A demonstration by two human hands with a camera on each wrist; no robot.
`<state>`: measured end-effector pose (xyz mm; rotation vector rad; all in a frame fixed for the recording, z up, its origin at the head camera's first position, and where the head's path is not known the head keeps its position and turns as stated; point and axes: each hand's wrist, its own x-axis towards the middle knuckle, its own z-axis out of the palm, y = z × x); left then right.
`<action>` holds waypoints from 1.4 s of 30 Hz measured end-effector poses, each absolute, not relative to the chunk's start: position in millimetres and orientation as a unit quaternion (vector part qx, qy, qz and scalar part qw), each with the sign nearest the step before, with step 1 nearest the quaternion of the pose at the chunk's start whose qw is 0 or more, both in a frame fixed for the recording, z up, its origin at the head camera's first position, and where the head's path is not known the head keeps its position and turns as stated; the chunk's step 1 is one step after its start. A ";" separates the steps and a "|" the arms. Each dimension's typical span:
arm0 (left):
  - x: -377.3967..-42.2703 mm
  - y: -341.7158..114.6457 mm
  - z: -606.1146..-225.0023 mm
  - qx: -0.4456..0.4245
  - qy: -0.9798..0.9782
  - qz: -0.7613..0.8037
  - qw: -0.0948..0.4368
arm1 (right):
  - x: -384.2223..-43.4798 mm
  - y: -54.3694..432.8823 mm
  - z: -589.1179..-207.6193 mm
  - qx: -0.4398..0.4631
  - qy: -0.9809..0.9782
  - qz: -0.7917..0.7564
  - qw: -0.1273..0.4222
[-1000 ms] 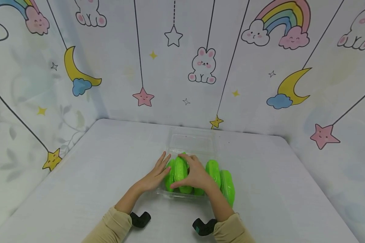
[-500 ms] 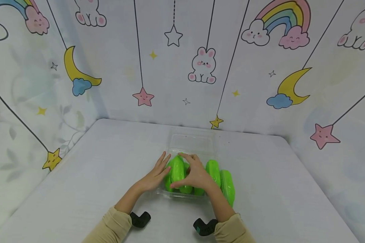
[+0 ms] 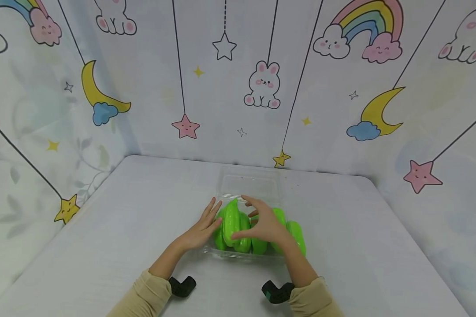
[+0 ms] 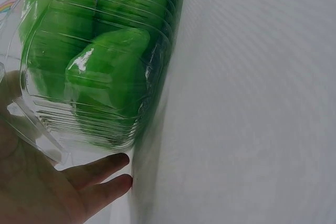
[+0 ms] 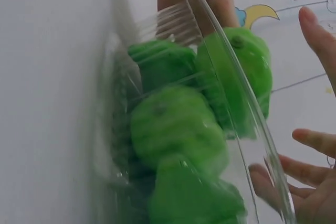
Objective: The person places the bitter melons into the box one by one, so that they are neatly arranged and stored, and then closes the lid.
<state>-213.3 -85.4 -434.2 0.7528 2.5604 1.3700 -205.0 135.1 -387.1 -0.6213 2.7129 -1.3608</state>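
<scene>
A clear plastic box [image 3: 238,255] holds several glossy, bright green oblong pieces that look like toy vegetables. One green piece [image 3: 232,225] lies on top of others at the left, its pointed tip toward the lid. My left hand [image 3: 198,230] rests along the box's left side with straight fingers; the left wrist view shows two fingers [image 4: 107,184] by the ribbed wall. Over the box's middle is my right hand [image 3: 269,225], fingers spread and loosely bent, nothing in its grasp. In the right wrist view a gap separates it from the top green piece [image 5: 239,72].
The box's clear lid [image 3: 249,182] lies folded back behind it on the white table [image 3: 353,229]. Another green piece [image 3: 297,235] is at the box's right side. A printed cloth wall [image 3: 222,88] rises behind the table.
My right hand has let go of the green piece and shifted right. That piece stays leaning on the others, its tip now uncovered. The left hand keeps its place.
</scene>
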 end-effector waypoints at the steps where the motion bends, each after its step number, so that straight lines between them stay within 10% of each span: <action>1: -213.1 -85.4 -434.0 0.250 0.851 0.456 0.070 | -204.1 137.3 -385.4 -0.201 0.872 -0.445 0.024; 42: -213.4 -86.2 -436.5 0.250 0.850 0.457 0.077 | -176.4 236.4 -371.8 -0.190 0.890 -0.413 -0.036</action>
